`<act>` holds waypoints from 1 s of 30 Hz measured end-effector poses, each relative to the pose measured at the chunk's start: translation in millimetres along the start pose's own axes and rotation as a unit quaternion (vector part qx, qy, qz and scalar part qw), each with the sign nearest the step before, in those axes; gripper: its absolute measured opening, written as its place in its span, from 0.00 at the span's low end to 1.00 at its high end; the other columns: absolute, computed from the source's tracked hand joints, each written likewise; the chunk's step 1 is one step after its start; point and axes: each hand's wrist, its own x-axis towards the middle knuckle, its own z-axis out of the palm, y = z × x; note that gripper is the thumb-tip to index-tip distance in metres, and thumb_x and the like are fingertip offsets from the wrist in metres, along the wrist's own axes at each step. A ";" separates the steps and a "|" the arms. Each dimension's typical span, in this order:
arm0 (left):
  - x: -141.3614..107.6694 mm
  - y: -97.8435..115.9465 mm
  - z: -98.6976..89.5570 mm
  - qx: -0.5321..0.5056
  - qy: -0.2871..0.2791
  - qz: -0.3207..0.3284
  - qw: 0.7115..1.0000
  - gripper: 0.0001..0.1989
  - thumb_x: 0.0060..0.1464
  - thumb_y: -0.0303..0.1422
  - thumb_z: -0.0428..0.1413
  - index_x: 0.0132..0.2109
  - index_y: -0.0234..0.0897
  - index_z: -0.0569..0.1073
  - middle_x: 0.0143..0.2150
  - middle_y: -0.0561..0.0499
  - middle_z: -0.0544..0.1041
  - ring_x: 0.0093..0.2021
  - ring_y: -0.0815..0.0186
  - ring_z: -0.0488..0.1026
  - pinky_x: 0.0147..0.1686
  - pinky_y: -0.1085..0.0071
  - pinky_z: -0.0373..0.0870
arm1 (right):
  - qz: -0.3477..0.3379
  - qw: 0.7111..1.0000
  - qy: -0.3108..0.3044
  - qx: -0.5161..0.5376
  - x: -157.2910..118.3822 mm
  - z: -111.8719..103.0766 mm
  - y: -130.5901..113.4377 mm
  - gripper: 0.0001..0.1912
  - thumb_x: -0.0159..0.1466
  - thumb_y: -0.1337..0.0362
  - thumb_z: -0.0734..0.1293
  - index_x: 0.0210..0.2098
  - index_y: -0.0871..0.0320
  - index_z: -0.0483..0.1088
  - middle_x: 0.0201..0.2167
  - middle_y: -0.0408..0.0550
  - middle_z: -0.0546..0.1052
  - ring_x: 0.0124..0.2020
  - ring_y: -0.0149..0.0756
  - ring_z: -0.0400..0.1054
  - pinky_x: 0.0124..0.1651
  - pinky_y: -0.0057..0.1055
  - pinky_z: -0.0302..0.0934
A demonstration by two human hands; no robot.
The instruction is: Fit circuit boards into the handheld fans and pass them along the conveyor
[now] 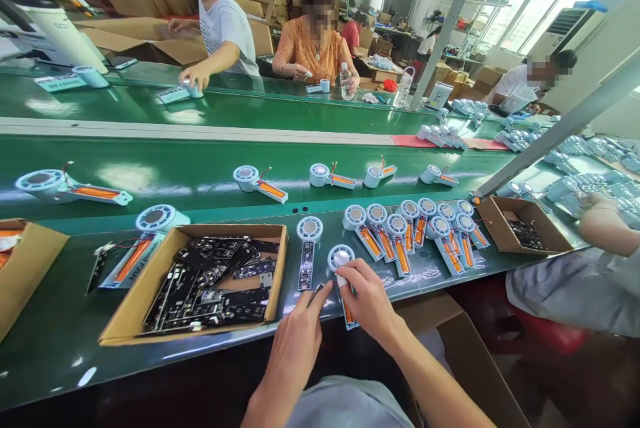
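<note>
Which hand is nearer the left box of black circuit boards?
Left. The left hand is just right of the box, by its near corner; the right hand is farther right, on a fan.

- Holding a dark tool (316, 293) in the left hand (299, 327), just right of the box (134, 295).
- Holding a fan (342, 255) in the right hand (369, 299), farther right of the box.
- With black boards (207, 285) heaped inside the box.
- With a second fan (309, 229), showing its board (305, 269), between the box and the right hand.
- With clustered fans (397, 225), orange cells (402, 259) showing, well right of the box.
- With spaced fans (320, 175) in a row on the belt (200, 155), beyond the box.
</note>
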 end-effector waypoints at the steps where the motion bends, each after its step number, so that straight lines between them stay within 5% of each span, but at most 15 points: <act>1: 0.1 -0.5 0.3 -0.039 0.017 -0.007 0.999 0.31 0.56 0.20 0.42 0.62 0.42 0.71 0.51 0.43 0.81 0.43 0.57 0.82 0.41 0.63 0.78 | -0.018 0.999 -0.006 -0.030 -0.2 0.4 -0.5 0.15 0.65 0.75 0.59 0.44 0.57 0.74 0.39 0.52 0.76 0.40 0.38 0.71 0.43 0.32 0.67; 8: 0.8 1.1 4.1 -0.259 0.078 -0.077 0.960 0.19 0.62 0.38 0.46 0.54 0.35 0.72 0.43 0.41 0.85 0.37 0.57 0.84 0.33 0.64 0.82 | -0.010 0.978 -0.124 -0.170 9.3 -10.4 -18.9 0.11 0.64 0.76 0.64 0.41 0.57 0.74 0.38 0.49 0.75 0.37 0.40 0.66 0.40 0.35 0.61; 17: -6.9 -2.5 36.4 -0.111 0.256 0.070 0.958 0.18 0.64 0.31 0.46 0.54 0.33 0.76 0.51 0.39 0.83 0.50 0.55 0.82 0.49 0.60 0.80 | -0.009 0.958 -0.160 -0.238 7.8 -4.9 -24.6 0.07 0.66 0.75 0.66 0.36 0.57 0.72 0.36 0.47 0.74 0.35 0.38 0.65 0.39 0.34 0.55; 20: -4.2 -1.1 27.8 -0.128 0.226 0.051 0.964 0.18 0.63 0.31 0.47 0.53 0.34 0.77 0.51 0.40 0.83 0.49 0.55 0.82 0.49 0.60 0.80 | 0.002 0.970 -0.144 -0.193 5.6 -3.3 -17.8 0.09 0.67 0.75 0.64 0.38 0.57 0.72 0.37 0.48 0.74 0.37 0.38 0.66 0.40 0.33 0.58; 25: 5.0 -1.1 -5.2 -0.222 0.083 0.001 0.971 0.18 0.61 0.36 0.49 0.49 0.38 0.81 0.47 0.43 0.85 0.37 0.58 0.84 0.39 0.64 0.81 | 0.037 0.989 -0.139 0.038 14.4 -13.2 -5.7 0.12 0.68 0.73 0.63 0.46 0.57 0.75 0.38 0.48 0.76 0.39 0.37 0.70 0.42 0.31 0.64; 30: 10.4 -1.6 -11.6 -0.258 0.067 -0.006 0.964 0.17 0.59 0.38 0.51 0.46 0.38 0.82 0.45 0.43 0.85 0.33 0.59 0.82 0.35 0.65 0.80 | 0.061 0.982 -0.131 0.119 19.9 -15.1 -2.3 0.09 0.68 0.69 0.65 0.39 0.56 0.79 0.35 0.47 0.76 0.39 0.36 0.71 0.43 0.31 0.65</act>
